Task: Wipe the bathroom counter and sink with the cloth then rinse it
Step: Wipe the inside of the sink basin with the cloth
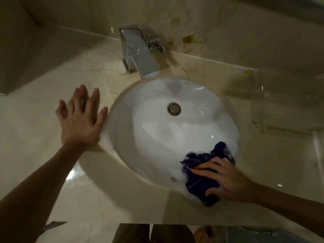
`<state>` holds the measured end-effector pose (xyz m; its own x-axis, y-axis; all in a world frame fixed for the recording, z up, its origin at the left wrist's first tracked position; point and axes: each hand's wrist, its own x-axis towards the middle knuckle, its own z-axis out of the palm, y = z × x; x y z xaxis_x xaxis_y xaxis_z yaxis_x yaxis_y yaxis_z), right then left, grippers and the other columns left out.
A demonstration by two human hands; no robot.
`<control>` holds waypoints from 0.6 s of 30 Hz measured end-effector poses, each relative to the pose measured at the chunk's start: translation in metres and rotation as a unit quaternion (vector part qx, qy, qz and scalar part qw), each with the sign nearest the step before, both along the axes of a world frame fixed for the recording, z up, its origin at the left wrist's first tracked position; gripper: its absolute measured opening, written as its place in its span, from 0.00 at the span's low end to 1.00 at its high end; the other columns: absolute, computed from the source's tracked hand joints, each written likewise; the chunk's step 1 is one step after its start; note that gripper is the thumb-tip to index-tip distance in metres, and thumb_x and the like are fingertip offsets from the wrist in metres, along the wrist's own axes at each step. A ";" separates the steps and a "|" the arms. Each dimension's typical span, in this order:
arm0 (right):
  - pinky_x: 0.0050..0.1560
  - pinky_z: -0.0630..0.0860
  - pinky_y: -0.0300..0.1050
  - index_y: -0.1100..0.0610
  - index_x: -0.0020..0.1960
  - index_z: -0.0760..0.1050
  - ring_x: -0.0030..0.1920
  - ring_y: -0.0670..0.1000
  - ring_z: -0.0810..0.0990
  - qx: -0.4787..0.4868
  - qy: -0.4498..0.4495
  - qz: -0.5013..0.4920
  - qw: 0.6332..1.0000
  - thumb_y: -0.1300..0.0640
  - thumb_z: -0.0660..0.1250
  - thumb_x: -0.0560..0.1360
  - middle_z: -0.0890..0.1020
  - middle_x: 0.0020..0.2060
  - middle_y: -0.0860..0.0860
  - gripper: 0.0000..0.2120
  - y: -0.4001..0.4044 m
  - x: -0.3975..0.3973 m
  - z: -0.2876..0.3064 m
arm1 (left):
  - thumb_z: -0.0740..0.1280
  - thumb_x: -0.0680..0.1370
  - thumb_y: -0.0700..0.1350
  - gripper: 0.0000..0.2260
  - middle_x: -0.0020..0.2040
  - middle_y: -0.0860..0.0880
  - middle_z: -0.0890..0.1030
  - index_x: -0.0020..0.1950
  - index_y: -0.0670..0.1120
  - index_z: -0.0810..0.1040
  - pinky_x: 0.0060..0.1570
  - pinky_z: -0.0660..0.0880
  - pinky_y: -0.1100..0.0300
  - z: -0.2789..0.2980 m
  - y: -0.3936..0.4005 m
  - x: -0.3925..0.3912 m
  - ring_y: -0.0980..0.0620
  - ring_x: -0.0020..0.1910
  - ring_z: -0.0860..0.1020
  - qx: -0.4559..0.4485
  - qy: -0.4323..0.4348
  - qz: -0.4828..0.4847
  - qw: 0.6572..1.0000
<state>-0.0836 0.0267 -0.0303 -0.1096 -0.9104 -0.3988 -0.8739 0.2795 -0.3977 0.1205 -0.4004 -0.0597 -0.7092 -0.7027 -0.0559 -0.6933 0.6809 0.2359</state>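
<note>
Head view, looking down over a bathroom counter (43,155): a person leans over a white oval sink (140,141) set into pale, glossy stone. The right hand (226,179), at approx. 5 o'clock on the basin, presses a dark purple cloth (198,181) against the sink's near-right wall and rim. Fingers lie spread over the fabric w/ the thumb curled round its lower edge, so the cloth is gripped rather than just pushed. The cloth is bunched and crumpled; part of it pokes out beyond the fingertips toward the basin's middle, part hangs over the rim at the front. White suds or a wet film cling to the rim beside it.

The left hand (80,120) rests flat on the counter at approx. 9 o'clock, fingers straight and fanned, holding nothing; its little-finger side touches the sink's left edge.

At 12 o'clock a chrome tap (138,53), square-bodied, juts over the back of the basin. The drain (174,108) sits up-centre in the bowl, and a small round overflow hole (173,179) shows at approx. 6 o'clock, just left of the cloth. At 3 o'clock, well apart from the sink, a clear plastic box (284,113) stands on the counter. Brownish stains mark the wall behind the tap. Light is dim; detail in the far corners can't be made out.
</note>
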 end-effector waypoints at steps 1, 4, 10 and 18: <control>0.62 0.69 0.46 0.36 0.80 0.59 0.63 0.45 0.69 -0.010 0.000 0.006 1.000 0.27 0.52 0.80 0.76 0.67 0.40 0.32 -0.007 0.012 -0.004 | 0.44 0.81 0.64 0.29 0.82 0.45 0.50 0.81 0.59 0.49 0.76 0.45 0.39 0.001 0.000 0.000 0.46 0.80 0.51 -0.001 0.001 0.000 1.000; 0.68 0.64 0.44 0.43 0.80 0.63 0.65 0.47 0.69 -0.067 -0.018 0.034 0.997 0.27 0.54 0.80 0.72 0.69 0.43 0.34 -0.038 0.053 -0.017 | 0.44 0.81 0.64 0.28 0.82 0.45 0.50 0.81 0.58 0.49 0.76 0.45 0.39 0.002 0.000 -0.001 0.45 0.80 0.51 0.002 -0.001 0.001 1.000; 0.65 0.73 0.52 0.51 0.79 0.65 0.66 0.49 0.67 -0.164 -0.028 -0.081 0.983 0.29 0.62 0.73 0.74 0.72 0.48 0.41 -0.132 0.130 -0.035 | 0.44 0.82 0.63 0.27 0.83 0.47 0.47 0.81 0.59 0.47 0.77 0.43 0.39 0.003 0.001 -0.001 0.48 0.81 0.47 0.007 -0.009 -0.004 1.000; 0.56 0.77 0.56 0.60 0.59 0.75 0.54 0.60 0.79 -0.199 -0.008 -0.433 0.879 0.34 0.64 0.73 0.82 0.56 0.58 0.31 -0.315 0.159 -0.031 | 0.46 0.85 0.54 0.23 0.83 0.53 0.48 0.81 0.61 0.48 0.77 0.40 0.45 -0.002 -0.010 0.006 0.58 0.80 0.41 0.064 0.042 -0.018 0.997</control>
<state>0.0750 -0.2886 -0.0609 -0.8277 -0.5561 -0.0755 -0.3952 0.6729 -0.6253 0.1265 -0.4102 -0.0619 -0.7403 -0.6672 -0.0824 -0.6426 0.6662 0.3785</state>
